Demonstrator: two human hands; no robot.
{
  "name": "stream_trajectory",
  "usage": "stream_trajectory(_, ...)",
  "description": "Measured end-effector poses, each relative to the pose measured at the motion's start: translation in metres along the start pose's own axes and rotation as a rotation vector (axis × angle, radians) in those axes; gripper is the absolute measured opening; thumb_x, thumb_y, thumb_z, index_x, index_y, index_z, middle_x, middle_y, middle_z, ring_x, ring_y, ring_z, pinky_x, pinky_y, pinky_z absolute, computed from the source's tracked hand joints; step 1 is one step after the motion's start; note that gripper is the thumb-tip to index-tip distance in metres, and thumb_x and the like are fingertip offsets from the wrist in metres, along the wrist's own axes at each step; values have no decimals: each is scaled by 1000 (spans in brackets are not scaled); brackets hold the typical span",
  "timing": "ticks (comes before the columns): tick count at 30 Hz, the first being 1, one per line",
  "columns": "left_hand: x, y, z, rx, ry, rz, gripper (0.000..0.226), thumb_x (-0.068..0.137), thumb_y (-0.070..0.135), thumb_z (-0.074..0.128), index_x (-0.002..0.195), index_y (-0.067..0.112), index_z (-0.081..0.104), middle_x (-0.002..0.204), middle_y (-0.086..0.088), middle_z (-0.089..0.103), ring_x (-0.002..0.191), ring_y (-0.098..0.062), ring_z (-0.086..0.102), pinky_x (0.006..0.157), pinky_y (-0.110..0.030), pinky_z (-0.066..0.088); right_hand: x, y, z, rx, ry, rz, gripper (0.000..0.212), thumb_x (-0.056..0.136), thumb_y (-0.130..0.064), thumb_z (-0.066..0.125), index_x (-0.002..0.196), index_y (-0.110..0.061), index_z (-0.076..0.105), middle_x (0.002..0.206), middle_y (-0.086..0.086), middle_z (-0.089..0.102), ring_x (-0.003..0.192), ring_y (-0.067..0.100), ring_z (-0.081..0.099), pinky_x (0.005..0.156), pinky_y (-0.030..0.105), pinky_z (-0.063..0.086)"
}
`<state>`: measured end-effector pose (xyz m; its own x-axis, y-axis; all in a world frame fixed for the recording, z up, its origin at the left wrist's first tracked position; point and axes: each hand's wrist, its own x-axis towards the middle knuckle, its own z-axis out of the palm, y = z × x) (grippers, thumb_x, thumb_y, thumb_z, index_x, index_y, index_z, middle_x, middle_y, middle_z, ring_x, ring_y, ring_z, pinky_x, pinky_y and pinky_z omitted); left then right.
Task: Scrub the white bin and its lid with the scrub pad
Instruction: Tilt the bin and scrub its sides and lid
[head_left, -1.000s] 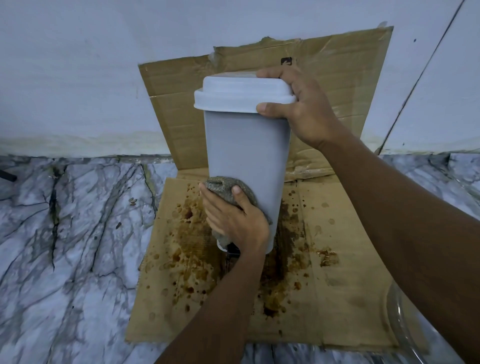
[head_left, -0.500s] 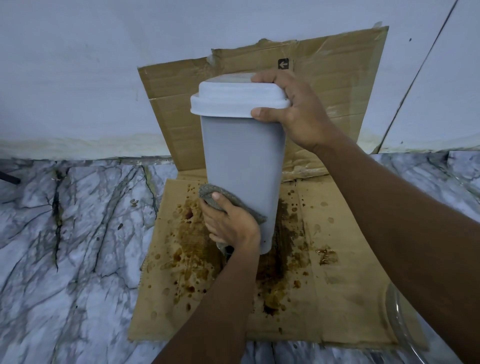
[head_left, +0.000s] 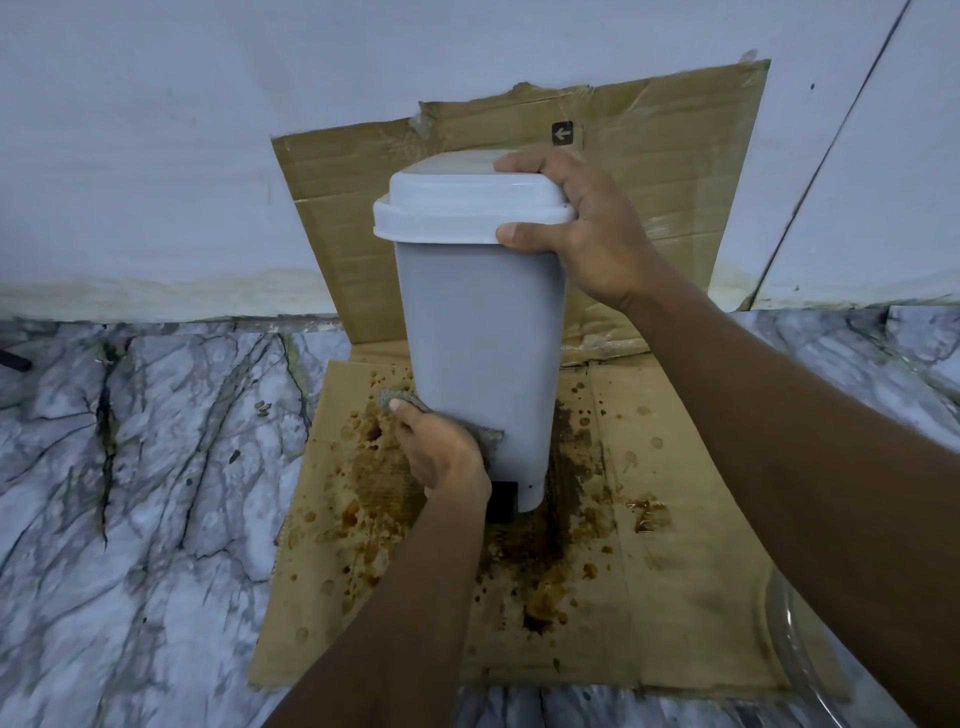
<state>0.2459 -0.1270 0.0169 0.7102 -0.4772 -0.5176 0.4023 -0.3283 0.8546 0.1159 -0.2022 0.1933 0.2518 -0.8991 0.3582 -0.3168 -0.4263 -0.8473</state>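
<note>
The white bin (head_left: 483, 343) stands upright on stained cardboard (head_left: 675, 597), its white lid (head_left: 462, 208) fitted on top. My right hand (head_left: 582, 228) grips the lid's right edge, fingers over the top and thumb on the front rim. My left hand (head_left: 441, 452) presses a grey scrub pad (head_left: 395, 399) against the bin's lower left front, close to the base. Most of the pad is hidden under my fingers. A black pedal (head_left: 503, 501) shows at the bin's foot.
The cardboard sheet folds up against the white wall (head_left: 156, 156) behind the bin and carries brown splatter (head_left: 363, 478) around the base. Marble floor (head_left: 130, 493) spreads on both sides. A clear glass rim (head_left: 800, 670) curves in at the lower right.
My left hand has slid the scrub pad leftward and down the bin's front toward the left corner. The right hand keeps its hold on the lid.
</note>
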Motion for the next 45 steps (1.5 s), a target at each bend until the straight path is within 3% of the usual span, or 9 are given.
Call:
stream_trajectory(3, -4, 10, 3, -36, -7, -46, 79, 90, 76, 16, 145, 31, 50, 147, 1, 53, 136, -30, 46, 119, -55, 26, 2, -1, 1, 12, 12, 2, 56, 70, -32, 77, 124, -27, 63, 125, -8, 54, 109, 6, 53, 86, 15, 46)
stream_trajectory(7, -38, 30, 13, 59, 34, 191, 58, 105, 57, 18, 153, 31, 39, 159, 0, 40, 149, -29, 30, 121, -59, 13, 5, 1, -3, 46, 29, 5, 54, 71, -28, 76, 123, -23, 63, 118, -9, 53, 101, 0, 53, 83, 12, 46)
stream_trajectory(13, -36, -19, -9, 549, -209, 1108, 68, 108, 39, 32, 162, 21, -4, 169, -10, -16, 155, -30, -17, 124, -54, -8, 8, 5, -7, 46, 38, 5, 50, 70, -31, 75, 119, -27, 63, 119, -8, 55, 105, 5, 55, 81, 11, 46)
stream_trajectory(18, 8, -19, -34, 1071, -328, 1728, 69, 107, 43, 33, 162, 26, -5, 167, -11, -22, 154, -36, -17, 122, -57, -11, 11, 6, -7, 57, 33, 10, 49, 70, -30, 77, 118, -28, 64, 122, -5, 57, 107, 8, 57, 83, 18, 49)
stream_trajectory(23, 32, 14, -49, 1251, -414, 2043, 78, 100, 48, 46, 163, 25, 5, 169, -12, -12, 156, -33, -6, 124, -57, -6, 10, 6, -7, 80, 31, 13, 47, 71, -29, 77, 115, -29, 63, 121, -5, 56, 108, 10, 56, 86, 23, 52)
stream_trajectory(28, 40, 29, -44, 1343, -395, 2201, 75, 102, 57, 38, 163, 25, 7, 168, -11, -16, 156, -29, -10, 123, -53, -11, 11, 3, -6, 73, 44, 14, 49, 75, -24, 78, 122, -23, 64, 118, -8, 55, 103, 4, 55, 82, 16, 50)
stream_trajectory(32, 20, 29, -25, 1444, -590, 2240, 73, 104, 59, 30, 163, 24, 5, 168, -11, -15, 155, -27, -15, 122, -51, -17, 10, 3, -6, 73, 46, 13, 47, 78, -18, 78, 122, -20, 64, 116, -9, 56, 100, 2, 55, 78, 10, 47)
stream_trajectory(38, -13, 17, -9, 1892, -588, 2301, 75, 104, 56, 34, 160, 10, 19, 168, -19, 7, 156, -35, -6, 114, -54, -31, 11, 3, -3, 76, 45, 12, 48, 76, -21, 79, 121, -23, 65, 118, -11, 56, 102, 1, 55, 79, 10, 47)
stream_trajectory(45, -45, -20, 9, 2441, -570, 2225, 47, 103, 43, 47, 141, 17, 56, 151, -11, 50, 149, -38, 28, 122, -61, -9, 12, 2, 0, 68, 33, 7, 47, 75, -26, 80, 120, -26, 65, 116, -11, 56, 101, 0, 55, 77, 10, 46)
